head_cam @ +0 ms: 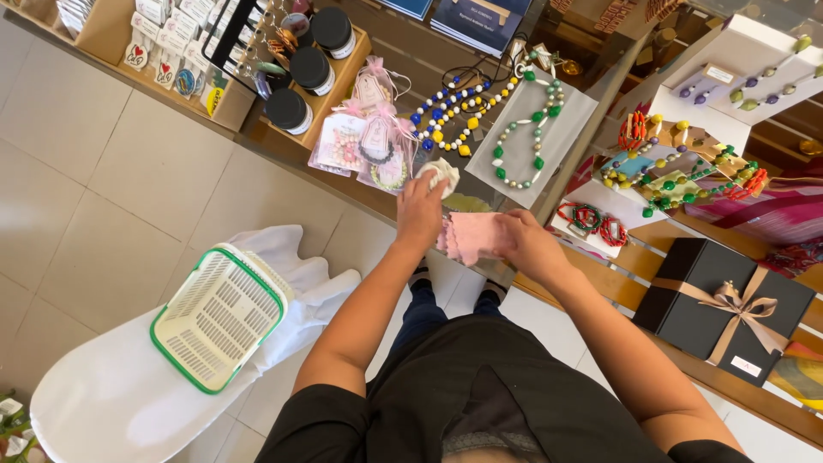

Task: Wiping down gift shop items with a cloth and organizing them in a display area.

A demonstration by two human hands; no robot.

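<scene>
The left hand (420, 210) is closed around a small white piece (443, 174), held just above the edge of the counter (403, 64) beside the pink pouches (370, 137) of jewellery. The right hand (523, 240) grips a pink cloth (474, 236) at its right side; the cloth hangs between the two hands, touching the left one's knuckles. Beyond the hands lie a blue, white and yellow bead necklace (450, 110) and a green and white necklace (525, 133) on a grey card. Black-lidded jars (309, 69) stand in a wooden tray to the left. A black gift box (724, 309) with a tan ribbon sits on a lower shelf to the right. To the person's left, a white basket (219, 315) with a green rim lies tilted on a white-covered seat.
</scene>
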